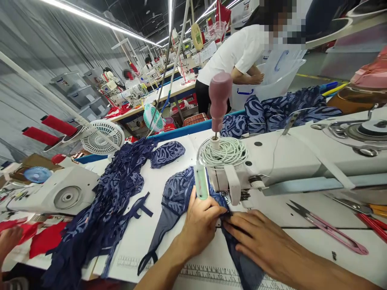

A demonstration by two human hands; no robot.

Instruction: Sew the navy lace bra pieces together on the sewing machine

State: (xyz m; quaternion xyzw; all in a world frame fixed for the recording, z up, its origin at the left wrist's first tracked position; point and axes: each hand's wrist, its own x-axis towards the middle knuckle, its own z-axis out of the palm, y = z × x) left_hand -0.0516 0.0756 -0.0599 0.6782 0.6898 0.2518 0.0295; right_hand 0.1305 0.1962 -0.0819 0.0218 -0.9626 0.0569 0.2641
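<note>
A navy patterned bra [178, 187] lies under the head of a white sewing machine [287, 161], one cup spread to the left and dark mesh trailing toward me. My left hand [201, 221] is closed, pinching the fabric edge just in front of the needle area. Close beside it, my right hand [260, 239] presses and grips the same edge with bent fingers; its thumb is hidden. The machine head and my fingers cover the needle. A pale green plate [201, 183] stands in front of the machine head.
Pink-handled snips [332, 231] and red-handled scissors [375, 223] lie right. A screwdriver [220, 96] stands upright by coiled cord [225, 151]. Navy pieces [117, 189] pile left; more cups [284, 110] lie behind. A co-worker [238, 52] bends over a bin; another person's hand [10, 239] is far left.
</note>
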